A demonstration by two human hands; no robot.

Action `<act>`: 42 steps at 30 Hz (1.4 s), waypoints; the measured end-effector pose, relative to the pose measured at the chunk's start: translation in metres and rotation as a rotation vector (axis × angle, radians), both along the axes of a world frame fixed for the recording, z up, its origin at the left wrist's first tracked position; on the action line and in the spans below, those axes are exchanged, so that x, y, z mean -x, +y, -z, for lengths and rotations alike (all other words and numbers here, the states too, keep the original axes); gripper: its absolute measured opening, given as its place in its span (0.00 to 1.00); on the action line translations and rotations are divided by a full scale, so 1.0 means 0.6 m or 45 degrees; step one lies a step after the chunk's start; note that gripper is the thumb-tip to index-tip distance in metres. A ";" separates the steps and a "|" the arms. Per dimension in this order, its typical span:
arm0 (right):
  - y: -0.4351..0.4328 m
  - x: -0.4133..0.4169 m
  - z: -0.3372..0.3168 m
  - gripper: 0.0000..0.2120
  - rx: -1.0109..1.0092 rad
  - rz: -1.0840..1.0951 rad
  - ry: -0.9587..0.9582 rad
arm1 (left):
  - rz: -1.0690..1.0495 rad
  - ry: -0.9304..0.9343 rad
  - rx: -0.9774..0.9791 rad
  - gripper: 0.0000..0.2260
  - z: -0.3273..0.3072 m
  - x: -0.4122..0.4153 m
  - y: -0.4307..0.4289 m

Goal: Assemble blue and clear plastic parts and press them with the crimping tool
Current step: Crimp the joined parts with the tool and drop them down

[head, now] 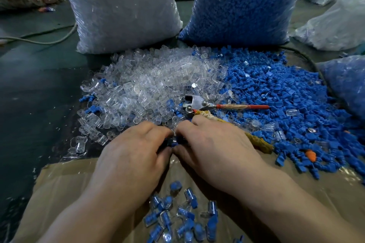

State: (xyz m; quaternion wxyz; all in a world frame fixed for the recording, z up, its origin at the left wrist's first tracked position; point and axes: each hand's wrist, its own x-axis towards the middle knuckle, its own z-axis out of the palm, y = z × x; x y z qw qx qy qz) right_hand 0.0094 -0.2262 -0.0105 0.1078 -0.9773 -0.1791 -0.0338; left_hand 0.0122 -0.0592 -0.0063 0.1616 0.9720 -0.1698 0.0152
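Mid-frame, left hand [136,150] and right hand [213,144] meet, fingers curled onto a blue part [173,142] (mostly hidden); crimping tool [199,103] lies just above.

Sacks at top, piles mid-frame, hands below.
Left sack [118,10] and right sack [243,4] stand side by side; left pile [148,85] and right pile [276,89] touch below them. The crimping tool [197,102] lies where the piles meet, just above the left hand [136,150] and right hand [213,144], which pinch a small part [173,142]. Assembled pieces [181,215] lie on cardboard [65,187], lower centre.
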 end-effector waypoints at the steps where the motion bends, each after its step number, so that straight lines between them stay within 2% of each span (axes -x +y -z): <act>1: -0.001 -0.001 0.000 0.10 -0.018 0.006 -0.004 | -0.007 -0.004 0.020 0.15 0.002 0.000 -0.001; 5: -0.004 -0.002 0.002 0.05 -0.045 0.025 -0.016 | -0.030 -0.045 0.060 0.13 0.010 -0.001 -0.002; 11: -0.004 -0.001 0.000 0.06 -0.078 0.049 -0.010 | -0.094 -0.091 0.229 0.09 0.015 -0.003 -0.004; 16: -0.007 0.001 -0.004 0.03 -0.195 0.097 -0.008 | -0.092 -0.117 0.255 0.06 0.020 0.000 -0.002; 21: -0.012 0.003 -0.005 0.05 -0.371 0.122 -0.034 | -0.129 -0.068 0.375 0.03 0.024 -0.002 0.001; 27: -0.023 0.001 0.003 0.08 -0.738 0.234 0.158 | -0.164 -0.003 0.683 0.07 0.035 -0.002 0.007; 31: -0.026 0.001 0.004 0.09 -0.923 0.270 0.270 | -0.211 0.141 0.899 0.15 0.043 -0.002 0.011; 36: -0.022 0.001 0.001 0.06 -0.815 0.232 0.110 | -0.191 0.105 0.860 0.07 0.032 0.000 0.006; 39: -0.022 0.006 -0.002 0.04 -0.498 0.152 0.004 | -0.175 0.042 0.814 0.04 0.028 0.000 0.007; 42: -0.012 0.009 -0.002 0.12 -0.182 0.061 -0.001 | -0.168 0.019 0.786 0.03 0.027 0.000 0.005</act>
